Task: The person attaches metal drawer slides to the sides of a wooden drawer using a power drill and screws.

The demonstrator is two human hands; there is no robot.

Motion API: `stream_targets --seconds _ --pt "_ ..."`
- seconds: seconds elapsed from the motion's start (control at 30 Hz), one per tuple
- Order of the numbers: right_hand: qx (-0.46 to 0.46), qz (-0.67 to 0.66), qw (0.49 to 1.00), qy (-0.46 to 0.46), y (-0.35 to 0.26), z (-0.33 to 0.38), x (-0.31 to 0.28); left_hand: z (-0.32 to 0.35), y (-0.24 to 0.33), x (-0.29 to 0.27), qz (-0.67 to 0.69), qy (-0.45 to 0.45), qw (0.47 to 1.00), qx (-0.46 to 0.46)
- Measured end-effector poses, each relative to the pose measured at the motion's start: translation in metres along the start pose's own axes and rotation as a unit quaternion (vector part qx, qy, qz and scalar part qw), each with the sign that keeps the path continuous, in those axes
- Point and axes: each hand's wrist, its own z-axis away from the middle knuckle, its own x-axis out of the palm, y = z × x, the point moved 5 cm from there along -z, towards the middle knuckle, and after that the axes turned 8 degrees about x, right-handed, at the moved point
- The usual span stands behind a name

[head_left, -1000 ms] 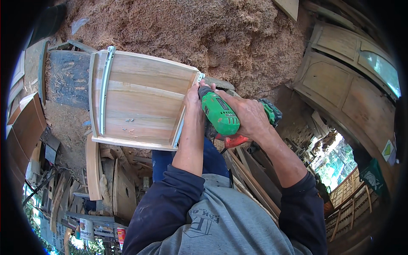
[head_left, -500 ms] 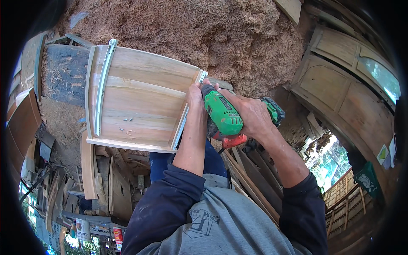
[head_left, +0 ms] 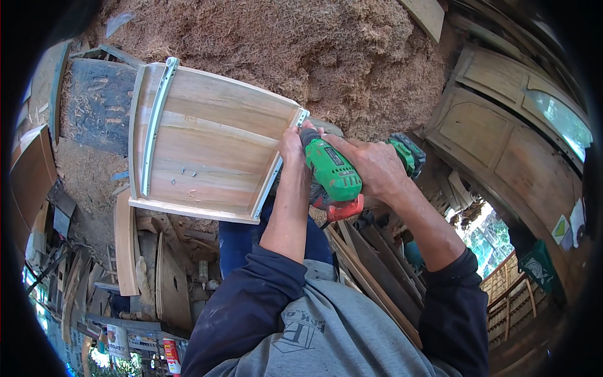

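My right hand [head_left: 379, 168] is wrapped round a green cordless drill [head_left: 334, 173], whose chuck points toward the drawer's right side. Close against the chuck, my left hand [head_left: 293, 148] has its fingers bent at the drawer's edge; what they pinch is hidden. The wooden drawer [head_left: 217, 141] lies open side up, slightly tilted in view. A white metal drawer slide [head_left: 303, 117] runs along its right side, partly covered by my left hand and wrist. Another white slide [head_left: 151, 135] is along the left side. Several small screws [head_left: 184, 171] rest loose on the drawer's bottom.
A dark, worn board [head_left: 97, 103] extends left of the drawer. Wood shavings [head_left: 276, 50] cover the ground beyond. A red-handled tool [head_left: 345, 208] sits below the drill. Wooden door panels [head_left: 502, 135] stand at right; planks [head_left: 377, 276] lie beside my right leg.
The drawer has shifted very slightly in view. My right hand and the drill are tilted a little differently, with the chuck still at the drawer's right side.
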Motion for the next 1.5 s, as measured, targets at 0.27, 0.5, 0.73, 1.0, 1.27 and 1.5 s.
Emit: stream_targets --seconds 0.27,0.5,0.73,1.0,1.27,1.5 --pt "-0.002 0.057 0.998 -0.029 -0.009 -0.007 -0.011 -0.014 -0.004 -0.008 0.016 -0.012 1.0 -0.012" --pt "-0.011 0.091 0.995 -0.038 -0.012 -0.007 -0.011 -0.021 -0.008 -0.013 0.046 -0.037 0.998 0.001" --pt "-0.027 0.114 0.992 -0.041 -0.016 -0.015 -0.014 -0.015 -0.004 -0.009 0.041 -0.071 0.997 -0.008" --pt "-0.068 0.167 0.983 -0.027 -0.018 -0.015 -0.01 -0.016 -0.007 -0.006 0.073 -0.065 0.995 0.038" --pt "-0.062 0.153 0.986 -0.004 -0.023 -0.014 -0.02 -0.027 -0.022 -0.014 0.071 -0.113 0.991 -0.002" --pt "-0.103 0.211 0.971 0.032 -0.028 -0.007 -0.01 -0.03 -0.03 -0.007 0.129 -0.136 0.981 0.049"
